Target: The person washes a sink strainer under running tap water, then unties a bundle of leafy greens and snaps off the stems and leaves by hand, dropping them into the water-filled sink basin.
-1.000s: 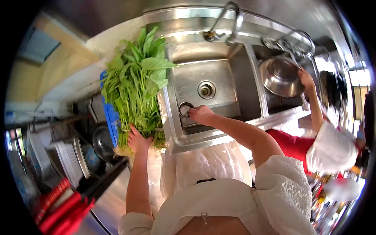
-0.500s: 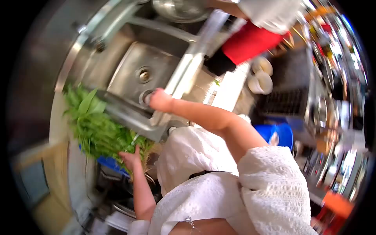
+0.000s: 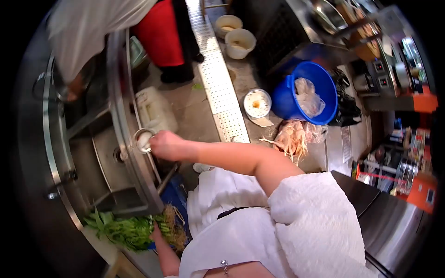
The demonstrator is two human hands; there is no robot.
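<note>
My right hand [image 3: 168, 145] is closed on a small metal cup [image 3: 137, 139] with something white inside. It holds the cup over the front rim of the steel sink [image 3: 132, 160]. A large bunch of leafy greens [image 3: 123, 231] lies beside the sink at the lower left, its leaves pointing away to the left. Pale, stringy roots [image 3: 175, 227] hang at its near end. Closed around the stems just by those roots is my left hand [image 3: 156, 232]; its fingers are partly hidden by the greens.
A co-worker in a red apron [image 3: 160, 37] stands at the sink's far end. On the floor are a pale jug [image 3: 155, 111], white tubs [image 3: 240, 44], a round container [image 3: 257, 103], a blue bucket [image 3: 282, 97] and what looks like plucked poultry [image 3: 289, 139] beside it.
My view has turned rightward, bringing the floor and blue bucket into fuller sight. My right hand has carried the cup from above the basin to the front rim. My left hand still holds the greens.
</note>
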